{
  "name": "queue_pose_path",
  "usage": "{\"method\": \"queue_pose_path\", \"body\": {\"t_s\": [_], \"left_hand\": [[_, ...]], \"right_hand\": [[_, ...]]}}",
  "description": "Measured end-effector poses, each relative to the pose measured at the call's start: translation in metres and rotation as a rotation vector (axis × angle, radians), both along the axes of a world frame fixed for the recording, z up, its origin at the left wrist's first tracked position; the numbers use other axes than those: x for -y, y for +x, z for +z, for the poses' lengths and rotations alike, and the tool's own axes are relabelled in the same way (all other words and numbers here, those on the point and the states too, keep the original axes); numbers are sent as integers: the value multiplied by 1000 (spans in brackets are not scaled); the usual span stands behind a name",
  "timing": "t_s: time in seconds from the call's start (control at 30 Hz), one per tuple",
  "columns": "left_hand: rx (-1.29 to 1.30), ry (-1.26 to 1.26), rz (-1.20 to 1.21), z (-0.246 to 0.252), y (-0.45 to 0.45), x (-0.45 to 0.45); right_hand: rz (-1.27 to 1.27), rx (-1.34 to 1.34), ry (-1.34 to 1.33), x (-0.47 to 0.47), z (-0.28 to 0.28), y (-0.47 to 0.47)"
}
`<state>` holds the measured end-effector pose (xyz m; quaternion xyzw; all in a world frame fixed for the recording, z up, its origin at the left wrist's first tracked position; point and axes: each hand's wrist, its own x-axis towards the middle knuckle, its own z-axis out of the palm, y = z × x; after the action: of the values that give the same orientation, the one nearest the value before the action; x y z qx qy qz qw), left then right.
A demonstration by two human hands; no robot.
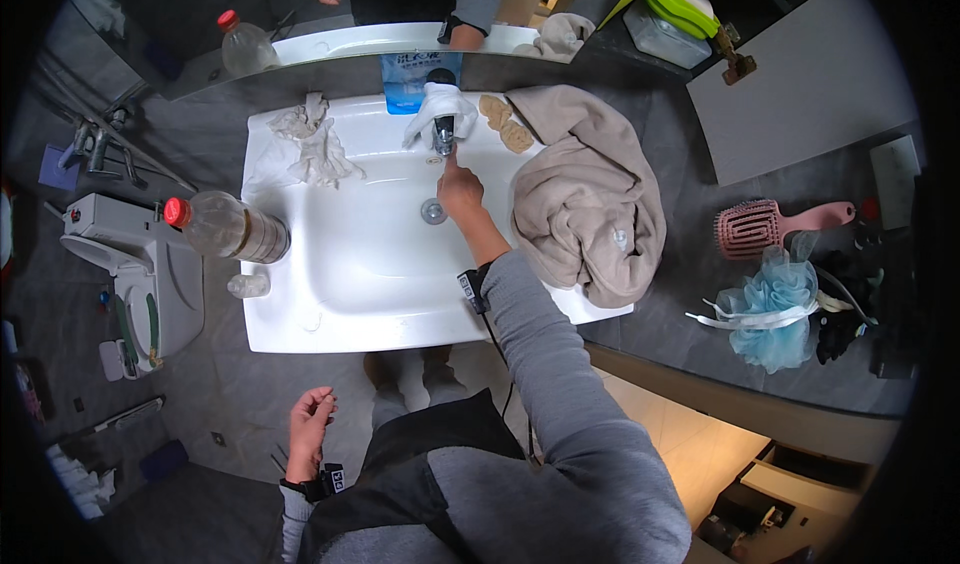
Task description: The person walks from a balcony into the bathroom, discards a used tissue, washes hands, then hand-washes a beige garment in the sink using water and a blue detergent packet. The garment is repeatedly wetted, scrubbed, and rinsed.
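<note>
My right hand (460, 187) reaches over the white washbasin (352, 324) with its index finger stretched out and the others curled. That fingertip is at the spout of the faucet (444, 135), seemingly touching it; nothing is held. A white cloth (450, 103) is draped over the faucet, around the spout. Below my hand lies the metal drain (433, 211). My left hand (309, 421) hangs in front of the basin, fingers loosely bent and holding nothing. A bunched beige garment (585, 211) covers the basin's right rim.
Crumpled white cloths (319, 144) and two small tan cloth pieces (506, 123) lie on the rim. A red-capped bottle (236, 226) stands left, a blue pouch (405, 88) behind the faucet. On the right counter are a pink hairbrush (780, 223) and blue bath puff (772, 309).
</note>
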<state>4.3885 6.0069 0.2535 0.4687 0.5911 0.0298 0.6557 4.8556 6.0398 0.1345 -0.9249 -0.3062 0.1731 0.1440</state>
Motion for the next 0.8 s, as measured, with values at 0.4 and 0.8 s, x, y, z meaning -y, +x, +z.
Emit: {"method": "queue_pose_path", "body": {"t_s": [0.4, 0.8], "left_hand": [[12, 44, -2, 5, 6, -4], [45, 52, -17, 8, 14, -2]], "right_hand": [[-298, 120, 65, 36, 10, 25], [-88, 29, 307, 25, 10, 2]]}}
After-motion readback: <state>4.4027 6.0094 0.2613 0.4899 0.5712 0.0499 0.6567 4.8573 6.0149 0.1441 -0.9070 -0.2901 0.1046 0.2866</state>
